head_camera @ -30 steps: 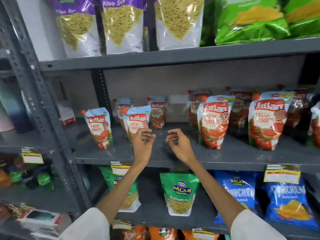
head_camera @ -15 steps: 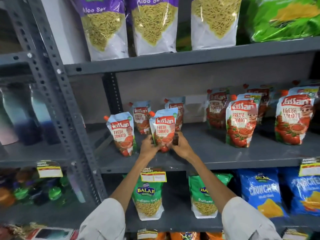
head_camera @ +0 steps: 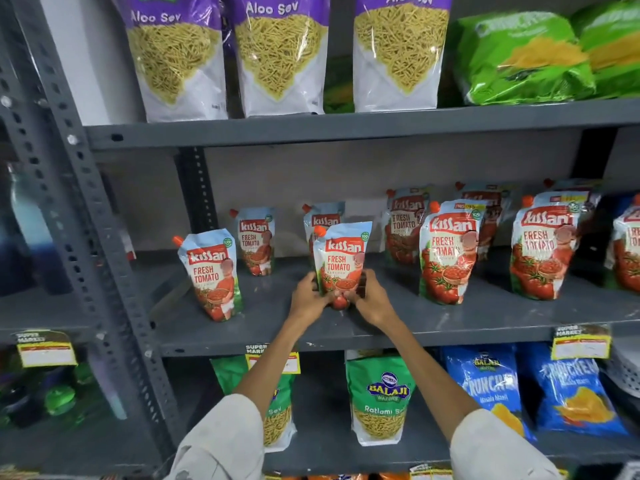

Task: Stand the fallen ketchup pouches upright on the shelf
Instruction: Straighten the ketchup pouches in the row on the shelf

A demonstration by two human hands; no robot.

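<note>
Grey metal shelf [head_camera: 450, 323], middle tier: my left hand [head_camera: 309, 299] and right hand [head_camera: 372, 299] clamp the base of one ketchup pouch [head_camera: 341, 263] from either side, long axis vertical, orange spout up-left, front label reading "Kissan Fresh Tomato", other Kissan pouches [head_camera: 448, 251] upright alongside.

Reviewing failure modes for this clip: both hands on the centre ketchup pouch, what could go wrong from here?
1. The left hand and right hand grip only the base of the held pouch; on release its tall top could tip over.
2. Another pouch stands right behind it; a push backward could knock that one down.
3. The leaning pouch to the left sits near the shelf front edge and might topple.
</note>
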